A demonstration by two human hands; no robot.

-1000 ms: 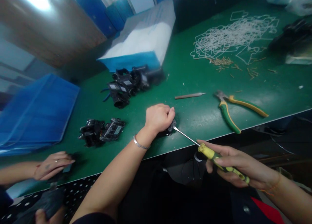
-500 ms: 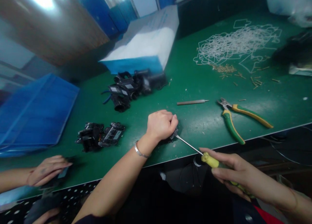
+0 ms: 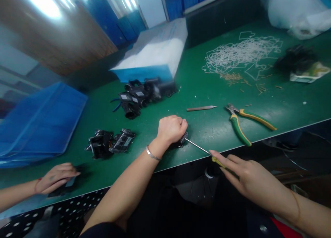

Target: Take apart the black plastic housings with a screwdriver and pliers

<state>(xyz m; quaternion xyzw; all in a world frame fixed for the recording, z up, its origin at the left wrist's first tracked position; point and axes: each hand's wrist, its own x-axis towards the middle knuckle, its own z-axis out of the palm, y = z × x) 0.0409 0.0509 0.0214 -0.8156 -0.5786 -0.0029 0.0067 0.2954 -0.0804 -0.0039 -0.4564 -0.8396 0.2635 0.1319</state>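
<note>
My left hand (image 3: 172, 129) is closed over a small black part (image 3: 182, 140), pressing it against the green table near its front edge; most of the part is hidden beneath the hand. In my right hand (image 3: 243, 172) is a screwdriver (image 3: 198, 146) with a yellow handle, its fingers wrapped along the grip. The metal shaft slants up to the left, and its tip meets the black part's right side. Beyond my hands lies a thin pointed rod (image 3: 201, 108). Cutting pliers (image 3: 239, 122) with green and yellow handles rest spread apart to the right.
Black moulded parts (image 3: 139, 95) are piled behind, with more black parts (image 3: 122, 140) at left. White wire loops (image 3: 241, 53) and small brass pins (image 3: 231, 76) lie at back right. A co-worker's hand (image 3: 58, 177) holds a dark part. A blue bin (image 3: 46, 124) stands far left.
My right hand has turned further over the screwdriver, covering more of its handle, and the shaft lies flatter. My left hand still holds the part down. The whole view has shifted slightly.
</note>
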